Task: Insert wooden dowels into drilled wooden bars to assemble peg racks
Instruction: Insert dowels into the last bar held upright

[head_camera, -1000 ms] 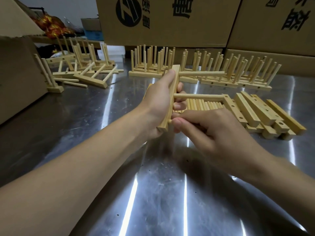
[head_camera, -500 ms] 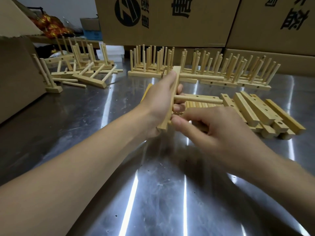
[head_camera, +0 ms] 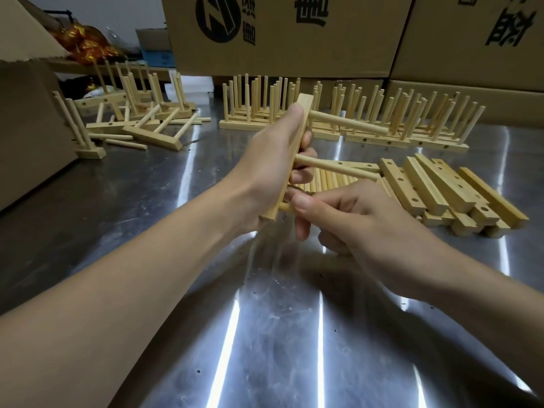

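My left hand (head_camera: 266, 169) grips a drilled wooden bar (head_camera: 304, 108) upright above the steel table. Two dowels stick out of the bar to the right: an upper dowel (head_camera: 350, 122) and a middle dowel (head_camera: 335, 167). My right hand (head_camera: 362, 225) holds a third dowel (head_camera: 285, 206) between thumb and fingers at the bar's lowest hole; most of that dowel is hidden in the hand. Behind the hands lie loose dowels (head_camera: 329, 182) in a row and a stack of drilled bars (head_camera: 441, 192).
Finished peg racks (head_camera: 368, 119) stand in rows at the back against cardboard boxes (head_camera: 282, 33). More racks and loose dowels (head_camera: 141, 125) lie tumbled at the back left beside a cardboard box (head_camera: 26, 119). Bare steel table (head_camera: 265, 334) lies in front.
My right hand has pushed the third dowel left into the bar's lowest hole, so its end now shows at the bar. The bar has tilted slightly in my left hand.
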`<state>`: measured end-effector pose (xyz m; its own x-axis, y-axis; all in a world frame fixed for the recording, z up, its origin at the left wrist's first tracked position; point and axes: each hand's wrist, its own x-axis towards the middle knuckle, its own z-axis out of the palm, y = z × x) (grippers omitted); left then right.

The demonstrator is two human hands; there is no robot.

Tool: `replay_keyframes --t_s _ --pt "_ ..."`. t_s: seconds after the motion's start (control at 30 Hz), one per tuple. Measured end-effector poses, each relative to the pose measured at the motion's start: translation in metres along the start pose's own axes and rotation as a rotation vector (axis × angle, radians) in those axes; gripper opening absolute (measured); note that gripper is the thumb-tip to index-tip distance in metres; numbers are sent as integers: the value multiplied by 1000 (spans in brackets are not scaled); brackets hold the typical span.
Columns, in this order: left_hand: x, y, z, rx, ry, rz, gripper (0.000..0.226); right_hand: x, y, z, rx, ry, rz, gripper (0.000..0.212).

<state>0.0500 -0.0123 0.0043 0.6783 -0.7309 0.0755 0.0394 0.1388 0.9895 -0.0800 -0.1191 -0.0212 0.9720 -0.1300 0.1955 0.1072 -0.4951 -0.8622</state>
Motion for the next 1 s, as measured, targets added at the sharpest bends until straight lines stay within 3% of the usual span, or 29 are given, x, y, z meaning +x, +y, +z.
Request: replay_keyframes --t_s 0.1,0.33,0.43,0.5,0.63,0.83,1.0 --pt "0 1 -1 -12 4 4 47 1 -4 -4 -44 -24 46 46" --pt "2 -9 -1 -170 212 -176 48 -8 -10 5 -1119 286 -290 32" --pt "1 -9 1 -220 241 -176 47 -4 -11 16 -1149 236 -295 17" --pt "0 -10 5 -194 263 -144 48 1 -10 20 -1200 222 -201 37" --pt "0 -11 8 -166 291 -111 49 7 -8 21 -1255 162 -96 27" --pt "1 -13 9 34 239 -54 45 5 -20 17 -1350 7 -69 27" --pt "-2 -20 18 203 140 88 51 2 -15 11 -1241 -82 -90 25"
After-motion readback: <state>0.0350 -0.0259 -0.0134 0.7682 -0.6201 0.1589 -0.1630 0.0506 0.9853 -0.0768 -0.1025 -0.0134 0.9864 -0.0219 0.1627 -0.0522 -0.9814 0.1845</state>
